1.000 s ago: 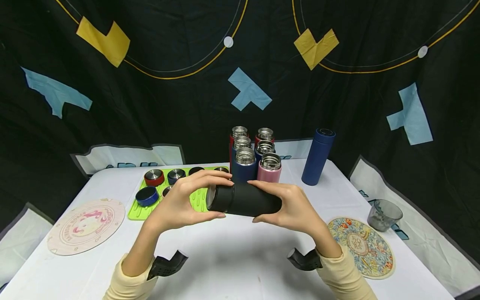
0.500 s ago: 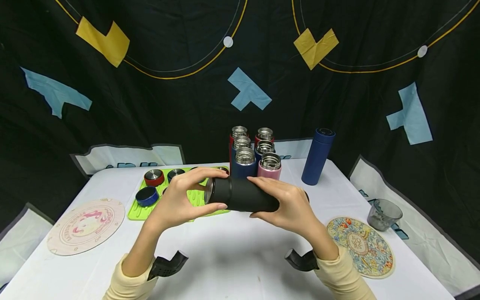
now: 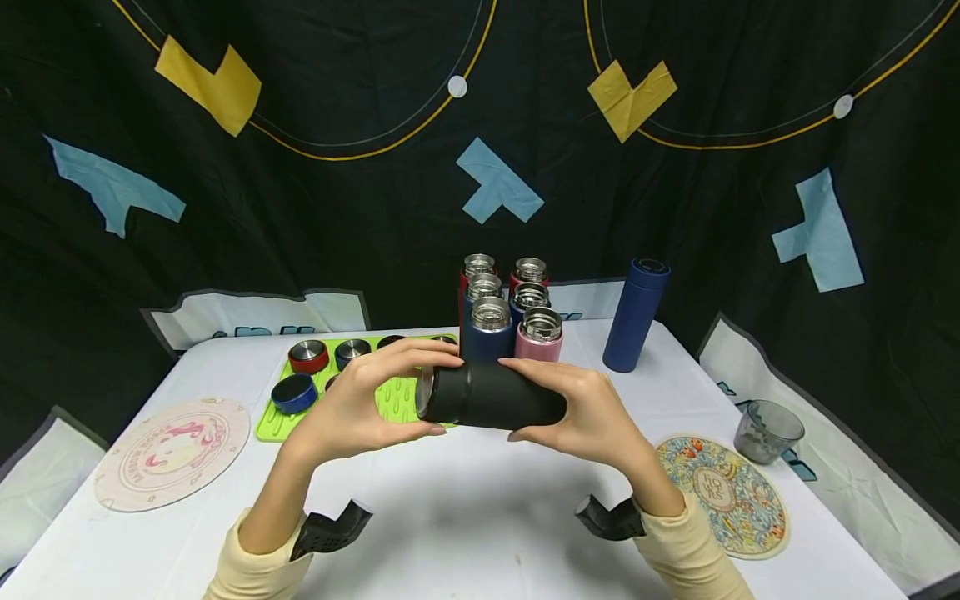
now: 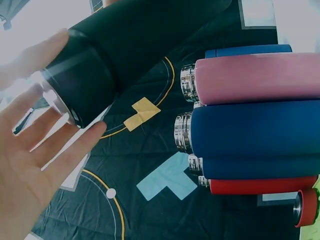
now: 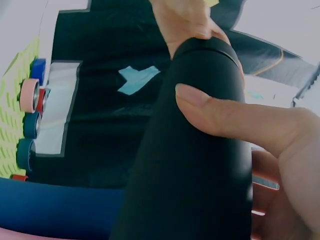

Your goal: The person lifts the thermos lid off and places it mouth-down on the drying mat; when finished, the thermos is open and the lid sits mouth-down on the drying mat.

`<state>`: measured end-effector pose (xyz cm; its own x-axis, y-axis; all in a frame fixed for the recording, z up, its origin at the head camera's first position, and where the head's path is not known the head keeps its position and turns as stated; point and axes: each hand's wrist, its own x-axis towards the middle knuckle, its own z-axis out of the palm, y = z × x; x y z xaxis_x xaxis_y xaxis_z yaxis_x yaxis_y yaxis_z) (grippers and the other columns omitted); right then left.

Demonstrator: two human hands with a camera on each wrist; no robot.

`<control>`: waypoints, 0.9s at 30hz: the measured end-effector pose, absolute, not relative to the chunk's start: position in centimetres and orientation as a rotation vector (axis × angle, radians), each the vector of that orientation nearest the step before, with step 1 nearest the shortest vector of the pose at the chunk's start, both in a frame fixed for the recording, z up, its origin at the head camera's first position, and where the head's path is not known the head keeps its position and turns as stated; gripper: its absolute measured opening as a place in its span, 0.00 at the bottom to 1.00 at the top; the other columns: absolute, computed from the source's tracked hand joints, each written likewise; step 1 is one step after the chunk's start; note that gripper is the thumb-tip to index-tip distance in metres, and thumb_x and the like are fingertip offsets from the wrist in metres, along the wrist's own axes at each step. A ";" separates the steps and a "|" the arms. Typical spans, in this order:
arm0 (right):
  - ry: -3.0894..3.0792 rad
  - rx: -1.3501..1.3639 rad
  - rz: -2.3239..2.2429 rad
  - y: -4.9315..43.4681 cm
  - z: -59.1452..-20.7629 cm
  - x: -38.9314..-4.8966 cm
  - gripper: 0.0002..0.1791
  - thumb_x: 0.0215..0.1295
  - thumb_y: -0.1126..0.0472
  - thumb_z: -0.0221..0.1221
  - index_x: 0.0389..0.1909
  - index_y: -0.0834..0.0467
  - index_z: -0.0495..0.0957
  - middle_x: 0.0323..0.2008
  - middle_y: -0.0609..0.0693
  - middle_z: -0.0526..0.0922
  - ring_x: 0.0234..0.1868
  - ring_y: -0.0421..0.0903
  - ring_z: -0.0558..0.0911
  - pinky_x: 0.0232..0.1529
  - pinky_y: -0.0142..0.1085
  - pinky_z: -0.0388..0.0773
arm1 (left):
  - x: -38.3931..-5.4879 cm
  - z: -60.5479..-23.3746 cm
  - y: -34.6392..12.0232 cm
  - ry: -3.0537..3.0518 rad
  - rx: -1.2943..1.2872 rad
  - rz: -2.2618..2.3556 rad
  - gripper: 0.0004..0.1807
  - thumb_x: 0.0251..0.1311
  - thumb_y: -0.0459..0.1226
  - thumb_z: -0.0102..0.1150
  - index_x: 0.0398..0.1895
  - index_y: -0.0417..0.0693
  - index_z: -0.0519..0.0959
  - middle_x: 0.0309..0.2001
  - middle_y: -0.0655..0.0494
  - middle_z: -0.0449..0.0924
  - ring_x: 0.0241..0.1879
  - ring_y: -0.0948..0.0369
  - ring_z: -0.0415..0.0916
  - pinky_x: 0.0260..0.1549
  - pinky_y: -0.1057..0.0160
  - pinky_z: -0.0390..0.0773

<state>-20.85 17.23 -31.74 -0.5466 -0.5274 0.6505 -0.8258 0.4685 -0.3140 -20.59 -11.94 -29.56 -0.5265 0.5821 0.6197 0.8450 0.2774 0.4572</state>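
Note:
A black thermos (image 3: 510, 398) is held level above the table, its lid (image 3: 444, 393) pointing left. A seam divides lid from body, and the two sit together. My left hand (image 3: 356, 408) holds the lid's end between fingers above and thumb below; in the left wrist view the thumb lies on the lid (image 4: 82, 80) and the fingers reach round its rim. Around the body, my right hand (image 3: 588, 412) grips with the thumb along the near side; in the right wrist view that thumb crosses the black thermos (image 5: 200, 165). The thermos's base is hidden by my right palm.
Behind stand several lidless thermoses, including a pink one (image 3: 538, 337) and a blue one (image 3: 489, 333). A tall blue thermos (image 3: 636, 321) stands right. Loose lids lie on a green mat (image 3: 277, 429). Round mats (image 3: 123, 492), (image 3: 772, 533) and a glass (image 3: 768, 429) flank the work.
My right hand and the thermos shift slightly left, then back right. The left hand's fingers and thumb reposition on the lid. Nothing is released by the right hand.

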 end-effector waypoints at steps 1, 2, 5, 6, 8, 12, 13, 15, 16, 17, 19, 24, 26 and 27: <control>-2.269 1.134 0.878 17.3 -31.7 -20.9 0.45 0.37 0.54 0.80 0.62 0.48 0.75 0.54 0.44 0.80 0.49 0.41 0.81 0.45 0.39 0.79 | -20.6 -29.5 -12.0 -2.220 -1.317 -1.108 0.36 0.41 0.39 0.79 0.59 0.56 0.77 0.61 0.59 0.73 0.62 0.58 0.67 0.53 0.50 0.76; -2.281 1.140 0.902 17.4 -31.7 -20.9 0.45 0.36 0.54 0.80 0.62 0.48 0.75 0.54 0.43 0.80 0.48 0.40 0.81 0.44 0.39 0.79 | -20.6 -29.5 -12.0 -2.218 -1.332 -1.103 0.36 0.41 0.38 0.79 0.58 0.57 0.77 0.61 0.59 0.73 0.63 0.58 0.67 0.54 0.49 0.75; -2.303 1.145 0.938 17.5 -31.7 -20.9 0.45 0.36 0.54 0.80 0.63 0.47 0.74 0.53 0.42 0.80 0.47 0.39 0.81 0.44 0.38 0.79 | -20.6 -29.5 -12.0 -2.208 -1.347 -1.093 0.35 0.41 0.38 0.79 0.58 0.56 0.78 0.61 0.59 0.73 0.63 0.57 0.66 0.54 0.49 0.74; -2.300 1.144 0.934 17.5 -31.7 -20.9 0.45 0.36 0.54 0.80 0.63 0.48 0.74 0.54 0.42 0.80 0.47 0.39 0.81 0.43 0.38 0.79 | -20.6 -29.5 -12.0 -2.207 -1.339 -1.093 0.35 0.41 0.38 0.79 0.58 0.56 0.77 0.61 0.59 0.74 0.63 0.58 0.67 0.54 0.51 0.75; -2.283 1.138 0.909 17.4 -31.7 -20.9 0.45 0.37 0.54 0.80 0.62 0.48 0.75 0.54 0.43 0.80 0.48 0.40 0.81 0.44 0.38 0.80 | -20.6 -29.5 -11.9 -2.200 -1.318 -1.101 0.35 0.42 0.38 0.79 0.58 0.54 0.77 0.60 0.58 0.74 0.61 0.57 0.69 0.50 0.54 0.78; -2.220 1.115 0.807 17.2 -31.8 -20.8 0.44 0.38 0.52 0.79 0.62 0.50 0.75 0.55 0.46 0.80 0.52 0.43 0.81 0.47 0.41 0.80 | -20.6 -29.6 -11.8 -2.208 -1.231 -1.142 0.36 0.42 0.39 0.79 0.59 0.52 0.76 0.58 0.57 0.76 0.56 0.57 0.73 0.41 0.61 0.82; -2.205 1.107 0.781 17.1 -31.9 -20.8 0.44 0.39 0.52 0.79 0.63 0.50 0.75 0.56 0.47 0.80 0.53 0.44 0.80 0.48 0.42 0.79 | -20.6 -29.6 -11.8 -2.213 -1.203 -1.150 0.36 0.42 0.39 0.79 0.59 0.53 0.76 0.57 0.57 0.76 0.55 0.58 0.74 0.39 0.62 0.83; -2.183 1.085 0.733 17.0 -31.9 -20.8 0.44 0.39 0.52 0.79 0.63 0.49 0.74 0.56 0.48 0.80 0.55 0.45 0.79 0.50 0.43 0.79 | -20.6 -29.7 -11.8 -2.229 -1.144 -1.163 0.35 0.43 0.40 0.78 0.58 0.54 0.76 0.56 0.59 0.77 0.51 0.59 0.77 0.37 0.64 0.83; -2.175 1.079 0.718 16.9 -32.0 -20.8 0.44 0.39 0.52 0.79 0.63 0.50 0.74 0.57 0.48 0.79 0.56 0.46 0.79 0.52 0.44 0.78 | -20.6 -29.7 -11.8 -2.237 -1.112 -1.166 0.34 0.43 0.40 0.78 0.58 0.55 0.77 0.55 0.59 0.78 0.50 0.59 0.77 0.35 0.65 0.83; -2.170 1.070 0.702 16.9 -32.0 -20.8 0.44 0.39 0.52 0.79 0.63 0.50 0.74 0.57 0.48 0.79 0.56 0.46 0.79 0.52 0.45 0.78 | -20.6 -29.7 -11.7 -2.245 -1.085 -1.178 0.34 0.44 0.40 0.78 0.58 0.56 0.77 0.55 0.60 0.78 0.48 0.60 0.78 0.35 0.65 0.83; -2.160 1.058 0.678 16.8 -32.0 -20.8 0.44 0.40 0.52 0.78 0.63 0.50 0.74 0.57 0.48 0.79 0.57 0.46 0.78 0.53 0.45 0.77 | -20.5 -29.7 -11.7 -2.262 -1.035 -1.196 0.33 0.45 0.41 0.77 0.58 0.57 0.76 0.53 0.60 0.79 0.45 0.61 0.79 0.34 0.65 0.83; -2.142 1.052 0.652 16.7 -32.0 -20.8 0.43 0.40 0.52 0.78 0.63 0.50 0.74 0.57 0.48 0.79 0.57 0.46 0.78 0.53 0.45 0.77 | -20.4 -29.7 -11.6 -2.302 -1.015 -1.202 0.33 0.46 0.42 0.76 0.59 0.58 0.76 0.55 0.61 0.78 0.48 0.60 0.77 0.36 0.63 0.83; -2.144 1.060 0.660 16.8 -32.0 -20.8 0.44 0.39 0.52 0.78 0.63 0.50 0.74 0.57 0.48 0.79 0.57 0.47 0.78 0.53 0.45 0.78 | -20.5 -29.7 -11.6 -2.303 -1.060 -1.186 0.34 0.46 0.42 0.77 0.60 0.58 0.75 0.56 0.62 0.76 0.51 0.60 0.76 0.39 0.63 0.83; -2.146 1.066 0.671 16.8 -32.0 -20.8 0.44 0.39 0.52 0.79 0.63 0.50 0.74 0.57 0.48 0.79 0.56 0.47 0.79 0.53 0.45 0.78 | -20.5 -29.7 -11.7 -2.299 -1.090 -1.178 0.34 0.45 0.42 0.77 0.60 0.58 0.75 0.57 0.62 0.76 0.53 0.59 0.75 0.40 0.62 0.82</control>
<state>-20.84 16.80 -31.99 -0.4649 -0.4992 0.7312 -0.8267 0.5404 -0.1567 -20.53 -11.66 -29.68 -0.6498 0.4804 0.5891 0.7587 0.3630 0.5409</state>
